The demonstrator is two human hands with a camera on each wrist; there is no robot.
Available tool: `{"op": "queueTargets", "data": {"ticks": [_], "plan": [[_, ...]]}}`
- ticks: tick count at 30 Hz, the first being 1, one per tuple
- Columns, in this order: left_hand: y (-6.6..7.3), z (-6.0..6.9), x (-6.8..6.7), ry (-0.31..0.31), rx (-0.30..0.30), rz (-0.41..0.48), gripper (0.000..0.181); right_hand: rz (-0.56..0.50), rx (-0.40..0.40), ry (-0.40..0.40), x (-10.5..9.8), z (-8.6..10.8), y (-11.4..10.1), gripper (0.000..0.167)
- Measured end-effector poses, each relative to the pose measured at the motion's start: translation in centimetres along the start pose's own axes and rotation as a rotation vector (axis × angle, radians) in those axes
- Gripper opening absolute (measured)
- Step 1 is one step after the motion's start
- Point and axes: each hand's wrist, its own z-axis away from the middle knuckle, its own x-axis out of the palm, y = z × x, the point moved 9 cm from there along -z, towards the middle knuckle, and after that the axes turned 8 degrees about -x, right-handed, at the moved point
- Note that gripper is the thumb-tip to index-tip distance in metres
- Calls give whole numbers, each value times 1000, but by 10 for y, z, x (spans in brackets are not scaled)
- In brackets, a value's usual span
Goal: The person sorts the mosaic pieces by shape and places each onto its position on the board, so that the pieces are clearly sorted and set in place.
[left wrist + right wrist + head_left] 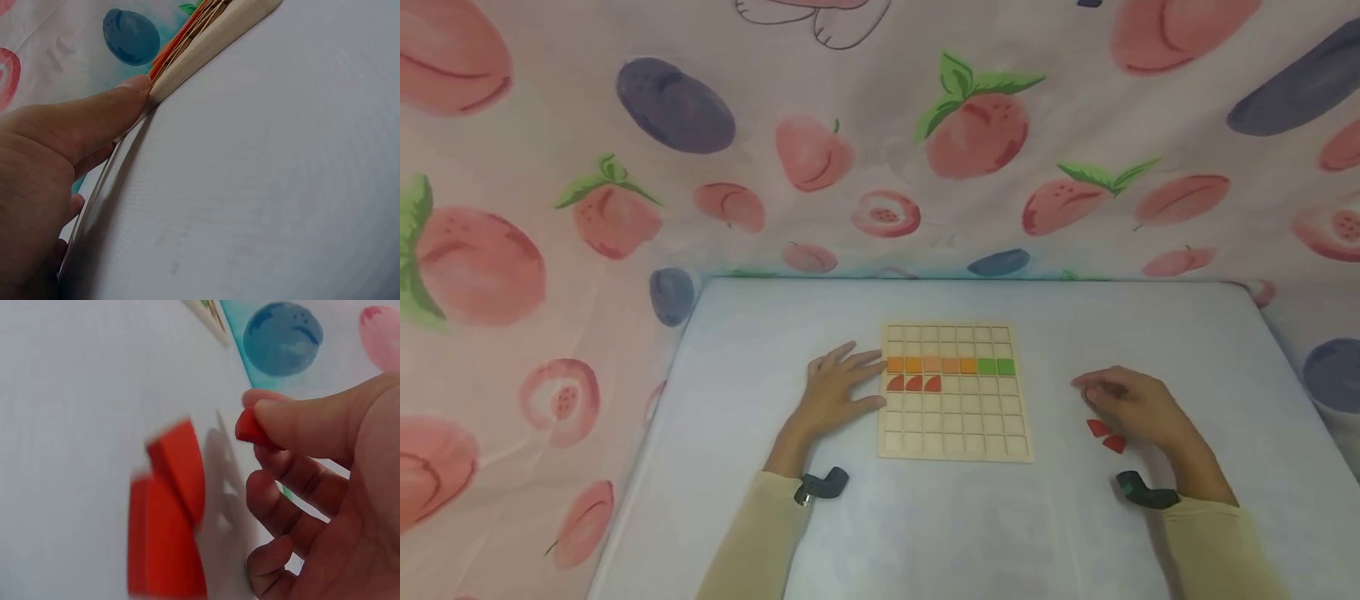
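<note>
A wooden grid board (955, 425) lies on the table, one row filled with orange and green square tiles (951, 366). Below that row, three red quarter-circle tiles (913, 383) sit in the leftmost cells. My left hand (835, 387) touches the board's left edge with spread, fairly straight fingers; its thumb is at the edge in the left wrist view. Right of the board, my right hand (1131, 404) pinches a red tile (253, 429) between thumb and forefinger, above the table. Two more red quarter-circle tiles (178, 465) lie on the table beneath it, touching or nearly so.
The white table (760, 333) has its back edge against a fruit-patterned cloth (865, 167), which also hangs at the left. A dark wrist camera (823, 483) is on the left wrist and another dark camera (1146, 492) on the right.
</note>
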Motion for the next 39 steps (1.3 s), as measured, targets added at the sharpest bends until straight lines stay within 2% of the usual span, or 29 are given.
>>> {"op": "queueTargets", "data": {"ticks": [5, 10, 23, 31, 34, 39], "plan": [[-1, -1, 3, -18, -8, -20, 65, -56, -18, 49, 3, -10, -22, 29], [-1, -1, 1, -22, -15, -13, 66, -110, -55, 64, 14, -27, -47, 27], [-1, -2, 2, -34, -20, -27, 66, -277, -113, 4, 52, -61, -104, 23], [-1, -2, 0, -23, -22, -22, 65, -184, -207, -39, 74, -74, -132, 14], [1, -2, -1, -24, -20, -13, 65, -159, -241, -31, 78, -77, -139, 15], [0, -1, 0, -32, -33, -20, 65, -159, -251, -11, 84, -80, -142, 13]]}}
